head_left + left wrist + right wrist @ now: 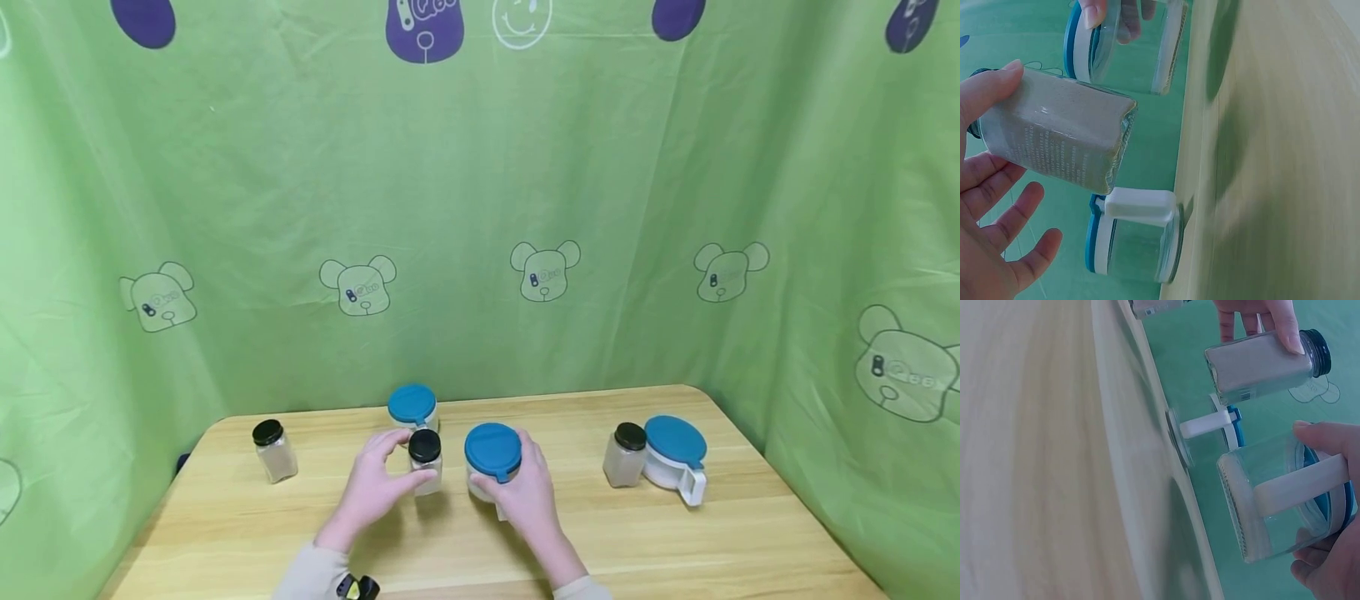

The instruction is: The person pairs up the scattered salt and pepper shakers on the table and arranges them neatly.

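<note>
My left hand (375, 485) pinches a square glass jar with a black lid (425, 447) between thumb and fingers. Pale contents fill this jar, and in the left wrist view its base is lifted off the tabletop. Just to the right, my right hand (531, 493) grips a clear glass canister with a blue lid and white handle (492, 448) around its upper part. The right wrist view shows that canister (1275, 494) tilted and raised above the table. A second blue-lidded canister (412, 403) stands behind the left hand, its lower part partly hidden.
At the left of the wooden table (600, 550) stands another black-lidded jar (276, 454). On the right, a black-lidded jar (625, 458) stands close beside a blue-lidded canister (675, 440) with its handle toward the front. A green printed curtain (465, 333) surrounds the back and sides.
</note>
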Demonstrator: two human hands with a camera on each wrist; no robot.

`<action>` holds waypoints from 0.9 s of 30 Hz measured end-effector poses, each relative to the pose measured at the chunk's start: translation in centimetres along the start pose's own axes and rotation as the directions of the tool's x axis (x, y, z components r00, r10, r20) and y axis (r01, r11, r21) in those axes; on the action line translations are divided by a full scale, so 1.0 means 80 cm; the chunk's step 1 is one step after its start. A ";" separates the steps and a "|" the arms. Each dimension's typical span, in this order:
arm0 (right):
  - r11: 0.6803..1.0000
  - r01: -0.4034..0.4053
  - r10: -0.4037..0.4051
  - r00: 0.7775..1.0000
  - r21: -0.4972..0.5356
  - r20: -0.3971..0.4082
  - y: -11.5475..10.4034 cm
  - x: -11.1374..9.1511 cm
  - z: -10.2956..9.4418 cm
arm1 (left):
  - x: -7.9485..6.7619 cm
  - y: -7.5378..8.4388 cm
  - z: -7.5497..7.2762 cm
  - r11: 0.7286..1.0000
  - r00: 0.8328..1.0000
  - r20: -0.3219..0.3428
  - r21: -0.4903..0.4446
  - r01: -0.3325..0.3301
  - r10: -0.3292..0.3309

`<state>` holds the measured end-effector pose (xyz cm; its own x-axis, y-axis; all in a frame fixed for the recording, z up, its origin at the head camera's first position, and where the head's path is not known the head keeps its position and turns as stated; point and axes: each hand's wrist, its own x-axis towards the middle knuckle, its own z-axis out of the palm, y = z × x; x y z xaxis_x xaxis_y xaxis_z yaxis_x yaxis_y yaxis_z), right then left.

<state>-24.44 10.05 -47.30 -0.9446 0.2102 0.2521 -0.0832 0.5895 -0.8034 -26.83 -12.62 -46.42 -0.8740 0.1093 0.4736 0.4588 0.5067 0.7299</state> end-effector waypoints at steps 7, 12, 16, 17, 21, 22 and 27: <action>1.000 0.007 -0.007 1.000 -0.014 -0.020 0.010 0.007 -0.004 | 0.006 0.001 0.010 1.000 0.999 0.028 -0.017 0.019 -0.018; 1.000 0.007 -0.007 1.000 -0.014 -0.023 0.015 0.011 -0.007 | 0.010 0.003 0.016 1.000 0.999 0.030 -0.016 0.011 -0.011; 1.000 0.011 -0.012 1.000 -0.015 -0.025 0.017 0.013 -0.010 | 0.014 0.004 0.021 1.000 0.999 0.032 -0.019 0.003 -0.002; 1.000 0.012 -0.013 1.000 -0.016 -0.027 0.018 0.014 -0.011 | 0.015 0.004 0.023 1.000 0.999 0.034 -0.021 0.002 -0.002; 1.000 0.008 -0.009 0.999 -0.018 -0.035 0.024 0.017 -0.015 | 0.018 0.003 0.030 1.000 0.999 0.033 -0.025 -0.009 0.010; 1.000 0.008 -0.009 0.999 -0.020 -0.038 0.026 0.018 -0.016 | 0.019 0.003 0.032 1.000 0.999 0.032 -0.026 -0.013 0.014; 1.000 0.012 -0.013 0.999 -0.021 -0.045 0.030 0.022 -0.020 | 0.022 0.005 0.040 0.999 0.999 0.044 -0.035 -0.014 0.015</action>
<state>-25.75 13.11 -47.92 -0.9284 0.2374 0.2860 -0.0874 0.6085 -0.7887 -28.74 -9.49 -46.87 -0.8730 0.1543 0.4626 0.4761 0.4751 0.7400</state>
